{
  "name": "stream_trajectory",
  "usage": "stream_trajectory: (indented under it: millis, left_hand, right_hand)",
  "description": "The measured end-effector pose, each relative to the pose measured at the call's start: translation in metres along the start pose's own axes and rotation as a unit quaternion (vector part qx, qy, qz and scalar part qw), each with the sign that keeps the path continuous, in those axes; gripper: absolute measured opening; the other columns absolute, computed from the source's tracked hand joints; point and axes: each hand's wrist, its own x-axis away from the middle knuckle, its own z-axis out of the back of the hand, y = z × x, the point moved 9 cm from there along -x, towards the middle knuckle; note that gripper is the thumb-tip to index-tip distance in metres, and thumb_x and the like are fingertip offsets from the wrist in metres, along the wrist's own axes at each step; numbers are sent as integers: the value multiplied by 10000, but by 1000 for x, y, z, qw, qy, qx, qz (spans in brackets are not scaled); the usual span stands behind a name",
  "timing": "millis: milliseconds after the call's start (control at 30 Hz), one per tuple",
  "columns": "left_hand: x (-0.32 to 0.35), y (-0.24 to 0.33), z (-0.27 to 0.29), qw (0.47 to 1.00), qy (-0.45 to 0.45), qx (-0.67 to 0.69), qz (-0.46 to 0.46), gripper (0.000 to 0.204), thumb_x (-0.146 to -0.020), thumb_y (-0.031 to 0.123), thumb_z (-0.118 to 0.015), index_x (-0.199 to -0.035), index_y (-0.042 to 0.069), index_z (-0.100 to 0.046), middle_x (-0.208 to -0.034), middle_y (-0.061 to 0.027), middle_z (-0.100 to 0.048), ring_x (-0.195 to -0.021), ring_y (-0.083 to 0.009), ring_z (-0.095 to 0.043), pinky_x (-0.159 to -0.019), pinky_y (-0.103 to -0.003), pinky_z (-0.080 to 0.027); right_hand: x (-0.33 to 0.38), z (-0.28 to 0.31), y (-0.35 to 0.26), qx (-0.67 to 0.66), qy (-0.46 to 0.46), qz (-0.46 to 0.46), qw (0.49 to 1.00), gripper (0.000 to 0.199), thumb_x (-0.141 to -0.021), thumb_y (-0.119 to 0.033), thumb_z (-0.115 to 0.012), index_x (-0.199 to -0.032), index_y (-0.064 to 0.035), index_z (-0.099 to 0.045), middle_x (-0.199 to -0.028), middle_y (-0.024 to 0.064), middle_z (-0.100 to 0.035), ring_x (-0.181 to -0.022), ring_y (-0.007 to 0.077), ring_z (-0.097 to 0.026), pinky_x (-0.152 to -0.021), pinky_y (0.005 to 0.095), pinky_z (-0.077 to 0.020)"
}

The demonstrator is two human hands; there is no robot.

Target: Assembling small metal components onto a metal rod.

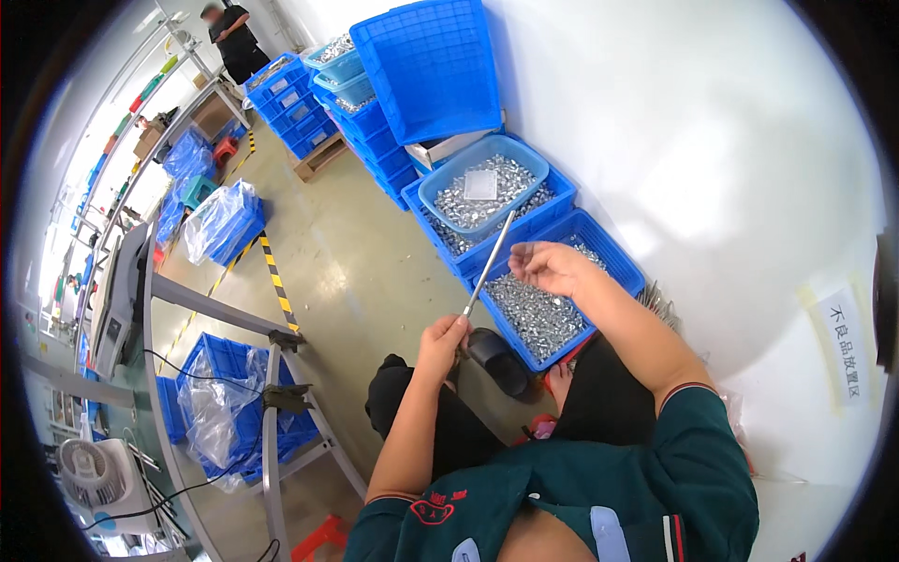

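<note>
My left hand [442,341] grips the lower end of a thin metal rod [490,265] that slants up and to the right. My right hand [547,265] hovers by the rod's upper part, fingers curled, above a blue crate [622,263] full of small shiny metal parts. Whether it holds a part I cannot tell. A round blue basin [449,172] with more metal parts and a white slip rests on another blue crate behind the rod's tip. A black cup-like object [501,361] sits by my knee.
Stacked blue crates [375,131] line the white wall, one leaning upright [433,66]. A metal table frame [272,393] stands to the left with bagged blue crates [225,403] under it. Yellow-black floor tape [277,278], a small fan [94,473] and a person [234,37] far off.
</note>
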Motion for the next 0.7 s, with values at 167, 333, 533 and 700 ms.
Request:
stream_trajectory:
  millis: [167,333,533,700]
  left_hand:
    - [2,-3,4,1000,-6,5,0,257,-900,248,-511,-791,26,-581,-608,-8,-506,-573,-90,-449,-544,-226,-336]
    - [4,-8,2,1000,-20,-16,5,258,-899,238,-514,-789,15,-583,-605,-4,-504,-567,-91,-454,-546,-224,-343]
    - [6,-2,-7,999,-29,-39,-21,225,-890,198,-522,-779,16,-595,-595,22,-492,-553,-61,-435,-525,-218,-342]
    - [4,-7,-6,998,-37,-52,-20,233,-897,209,-521,-802,6,-586,-610,-2,-504,-572,-76,-451,-545,-222,-350]
  right_hand:
    - [5,-1,-28,-37,25,69,997,160,-848,32,-511,-1006,56,-508,-963,174,-581,-935,287,-603,-823,373,-533]
    - [11,1,-49,-72,43,135,987,122,-868,2,-503,-987,31,-509,-964,162,-587,-942,287,-606,-839,407,-528]
    - [13,3,-59,-121,48,167,977,121,-884,-26,-491,-990,24,-521,-985,158,-579,-993,294,-582,-888,437,-500]
    - [11,1,-59,-151,41,167,974,113,-885,-30,-491,-981,21,-524,-994,156,-573,-1008,285,-574,-904,443,-489]
